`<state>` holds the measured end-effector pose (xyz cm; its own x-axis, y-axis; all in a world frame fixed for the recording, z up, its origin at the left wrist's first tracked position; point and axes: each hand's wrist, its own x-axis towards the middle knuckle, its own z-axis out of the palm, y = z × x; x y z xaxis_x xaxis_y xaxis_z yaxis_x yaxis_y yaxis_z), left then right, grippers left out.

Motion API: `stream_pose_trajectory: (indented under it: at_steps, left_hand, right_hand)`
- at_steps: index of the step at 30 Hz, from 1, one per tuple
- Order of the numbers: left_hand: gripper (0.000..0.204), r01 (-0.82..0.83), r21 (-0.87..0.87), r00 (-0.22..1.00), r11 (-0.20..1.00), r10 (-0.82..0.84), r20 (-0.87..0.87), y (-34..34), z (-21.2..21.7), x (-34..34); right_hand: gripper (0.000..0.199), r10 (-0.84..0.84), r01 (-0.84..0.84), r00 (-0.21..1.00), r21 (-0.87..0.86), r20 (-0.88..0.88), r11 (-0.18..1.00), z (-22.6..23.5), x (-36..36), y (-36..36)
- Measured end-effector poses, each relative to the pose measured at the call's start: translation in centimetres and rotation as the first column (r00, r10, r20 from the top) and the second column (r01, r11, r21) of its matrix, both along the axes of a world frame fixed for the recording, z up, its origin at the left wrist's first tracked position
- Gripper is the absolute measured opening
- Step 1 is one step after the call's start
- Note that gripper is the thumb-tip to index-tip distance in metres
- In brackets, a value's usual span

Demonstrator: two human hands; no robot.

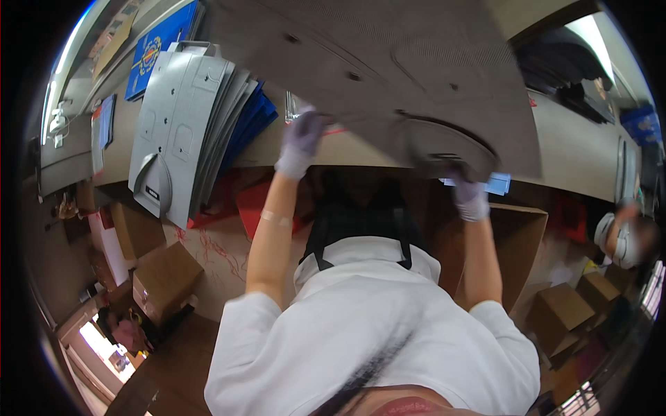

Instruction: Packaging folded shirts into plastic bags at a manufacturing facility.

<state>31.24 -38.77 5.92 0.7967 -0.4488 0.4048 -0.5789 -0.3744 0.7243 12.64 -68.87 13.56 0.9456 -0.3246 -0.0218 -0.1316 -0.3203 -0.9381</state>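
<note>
A large grey moulded plastic case panel (451,76) with a curved handle is held up tilted over the table in front of me. My right hand (470,197), in a pale glove, is closed at the handle, its fingers partly hidden and blurred. My left hand (302,144), gloved too, is raised by the panel's lower left edge. Its fingers are smeared, so I cannot tell whether they grip the edge. To the left leans a stack of similar grey panels (173,118) with handles, and blue sheets (248,128) show behind it.
A blue printed panel (158,52) stands at the far left. The table (583,156) runs across in front of me. Below are cardboard boxes (166,277) on the left, more boxes (562,312) on the right, and a red stool (255,208). Another person (617,236) is at the right.
</note>
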Motion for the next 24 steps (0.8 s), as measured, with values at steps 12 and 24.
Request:
stream_pose_trajectory:
  at_steps: [12,24]
  left_hand:
    - [0.021,0.086,0.182,0.963,0.979,-0.035,-0.266,-9.5,-4.4,2.7]
    - [0.052,0.606,0.104,0.778,0.788,-0.561,-0.282,-16.6,11.5,4.2]
  right_hand:
    - [0.046,-0.446,0.505,0.858,0.583,-0.256,0.636,-6.5,-3.9,-6.6]
    - [0.052,-0.206,0.225,0.968,0.134,-0.14,0.965,10.7,-5.1,-7.0]
